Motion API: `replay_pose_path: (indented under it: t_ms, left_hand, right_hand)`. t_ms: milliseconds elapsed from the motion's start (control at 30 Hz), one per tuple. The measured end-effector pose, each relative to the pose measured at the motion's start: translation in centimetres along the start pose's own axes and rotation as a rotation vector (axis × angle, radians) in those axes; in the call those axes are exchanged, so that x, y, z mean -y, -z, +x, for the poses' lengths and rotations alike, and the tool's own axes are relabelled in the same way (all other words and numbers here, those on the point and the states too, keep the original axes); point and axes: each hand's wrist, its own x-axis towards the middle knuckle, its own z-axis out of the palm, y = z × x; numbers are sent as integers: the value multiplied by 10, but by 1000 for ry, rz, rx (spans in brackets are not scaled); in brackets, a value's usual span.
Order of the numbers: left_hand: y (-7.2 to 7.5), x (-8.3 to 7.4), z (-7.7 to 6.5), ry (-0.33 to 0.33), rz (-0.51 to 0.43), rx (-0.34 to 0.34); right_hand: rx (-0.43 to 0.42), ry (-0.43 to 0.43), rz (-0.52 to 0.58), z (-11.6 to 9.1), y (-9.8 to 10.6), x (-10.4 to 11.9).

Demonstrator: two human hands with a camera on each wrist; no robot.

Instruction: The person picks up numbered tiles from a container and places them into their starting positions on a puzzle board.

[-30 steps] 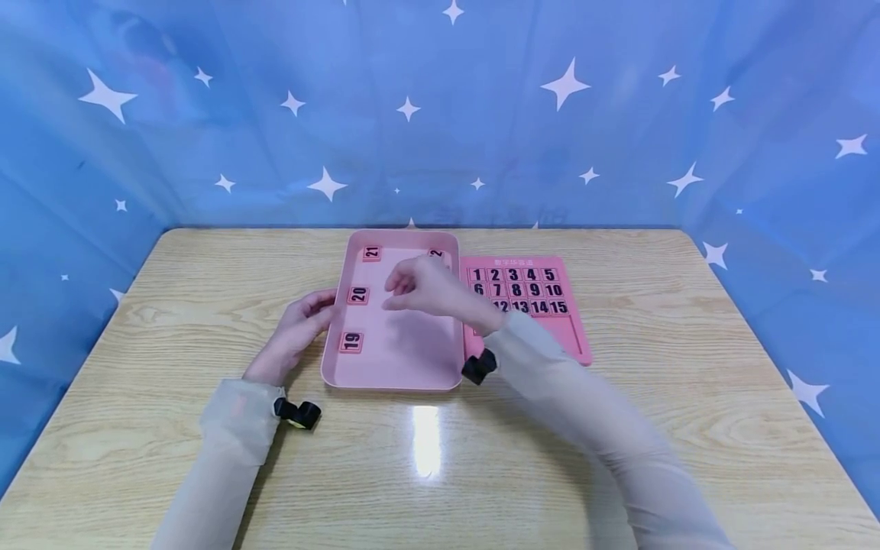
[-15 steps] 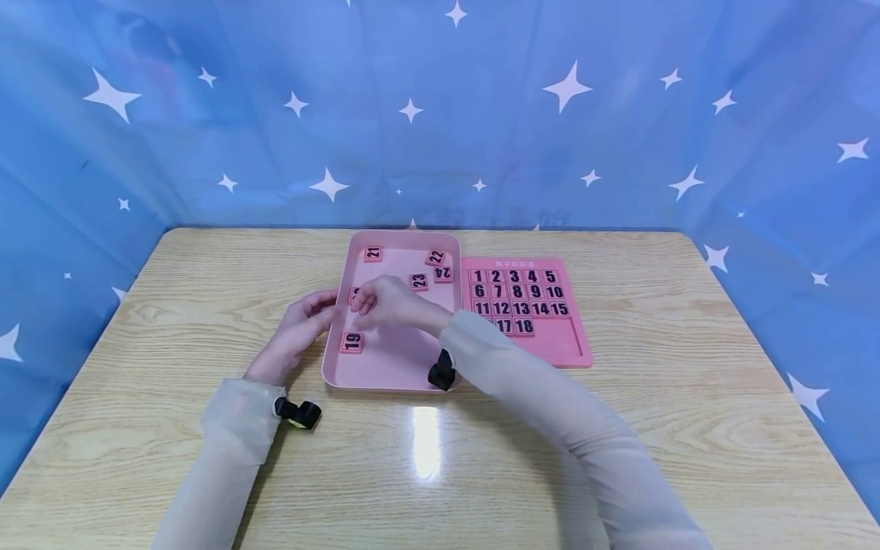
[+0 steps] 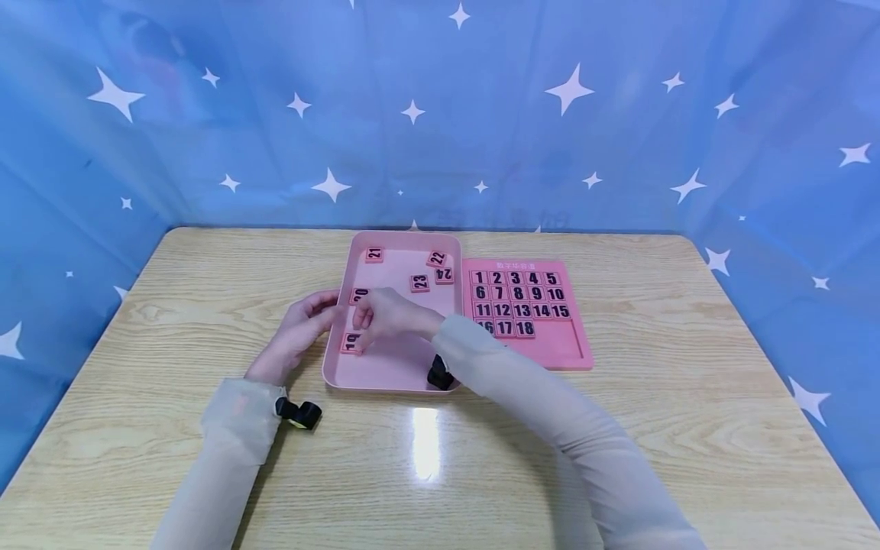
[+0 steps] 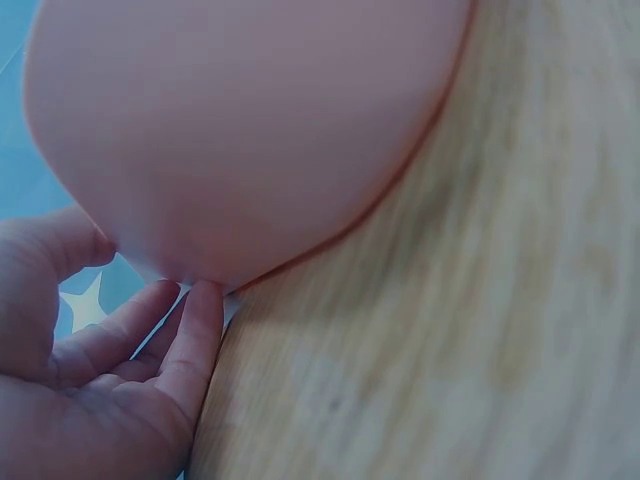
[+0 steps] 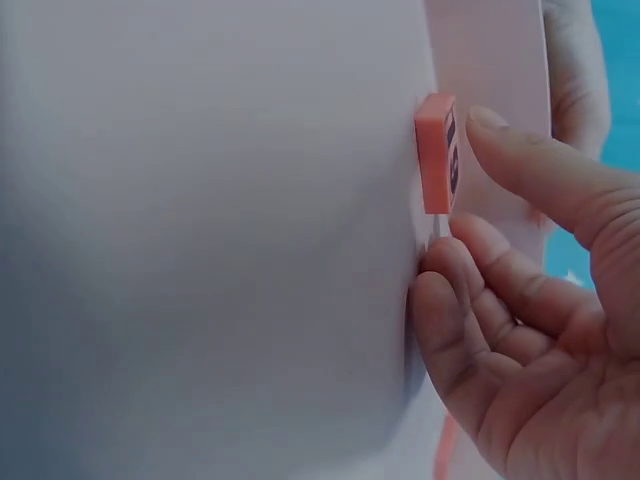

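In the head view my right hand (image 3: 388, 312) is over the left part of a pink tray (image 3: 392, 383), beside the number tile 19 (image 3: 350, 343). The right wrist view shows that tile (image 5: 435, 155) standing out between my thumb (image 5: 510, 155) and bent fingers (image 5: 450, 310), with a small gap to the thumb. My left hand (image 3: 299, 328) is at the tray's left side. Its thumb and fingertips touch the outer wall (image 4: 260, 130) near the rim in the left wrist view. Tile 20 (image 3: 358, 295) is partly hidden by my right hand.
Tiles 21 (image 3: 374, 255), 22 (image 3: 436, 259), 23 (image 3: 420, 283) and 24 (image 3: 444, 276) lie in the tray. Right of it is a pink puzzle board (image 3: 571, 351) with tiles 1 to 18 in rows. Both rest on a wooden table (image 3: 653, 382).
My right hand has moved left and down across the tray, from its upper middle to beside tile 19. The left hand has stayed at the tray's side.
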Motion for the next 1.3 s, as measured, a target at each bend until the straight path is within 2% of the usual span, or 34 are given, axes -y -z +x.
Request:
replay_pose_path:
  t_ms: [233, 467, 633, 767, 900, 1167, 1300]
  left_hand:
    - [-1, 1, 0, 0, 5, -1]
    - [-1, 1, 2, -1, -2, -7]
    - [-2, 1, 1, 3, 2, -6]
    - [-2, 0, 1, 12, 8, -11]
    - [-2, 0, 1, 12, 21, -15]
    - [-2, 2, 0, -10, 24, -1]
    - [0, 4, -1, -49, -4, 6]
  right_hand:
    - [-2, 40, -116, -3, -4, 3]
    - [0, 56, -175, -3, -3, 4]
    - [-6, 42, -199, -8, 5, 2]
    - [-37, 12, -165, -18, 19, 4]
    - [-93, -16, -81, -34, 38, 6]
    - [-222, 63, 67, -77, 74, -2]
    - [-282, 33, 97, -103, 87, -8]
